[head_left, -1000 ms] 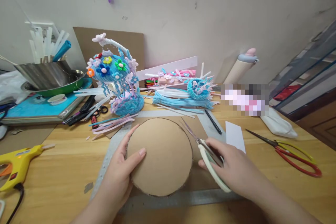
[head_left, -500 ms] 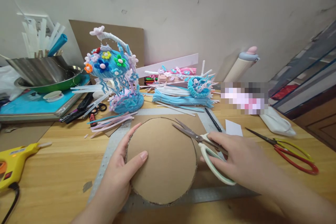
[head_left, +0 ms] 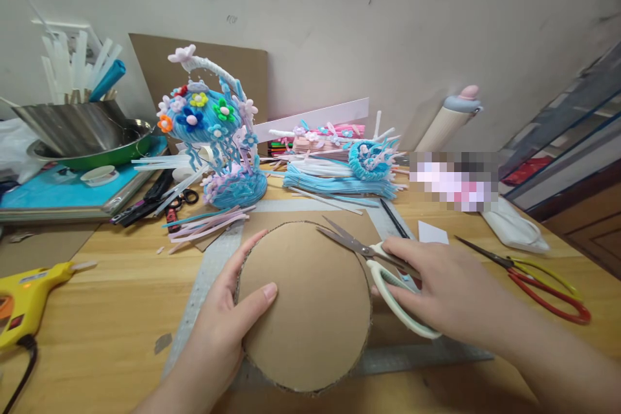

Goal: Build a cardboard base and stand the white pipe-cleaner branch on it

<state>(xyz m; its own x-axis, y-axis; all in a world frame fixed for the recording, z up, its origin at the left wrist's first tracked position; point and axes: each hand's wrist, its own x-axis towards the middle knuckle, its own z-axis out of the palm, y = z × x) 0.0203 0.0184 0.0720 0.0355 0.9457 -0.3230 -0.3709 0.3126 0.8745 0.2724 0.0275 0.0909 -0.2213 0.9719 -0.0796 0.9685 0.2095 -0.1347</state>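
My left hand [head_left: 230,310] is clamped on the left edge of the cardboard disc [head_left: 305,310], thumb on top; my right hand [head_left: 431,284] is closed round the scissors [head_left: 365,250], blades parted, slanting forward and leftward across the disc's far right rim; whether they touch, I cannot tell.

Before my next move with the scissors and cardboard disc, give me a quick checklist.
1. Left hand grip on the cardboard disc: ok, thumb on top.
2. Right hand grip on the pale-handled scissors: ok.
3. Blades parted: ok.
4. Thumb away from the blades: ok.
5. Blades touching the disc: cannot tell; they overlap its upper right edge in view.
6. Disc edge smooth: not ok, rough along the bottom.
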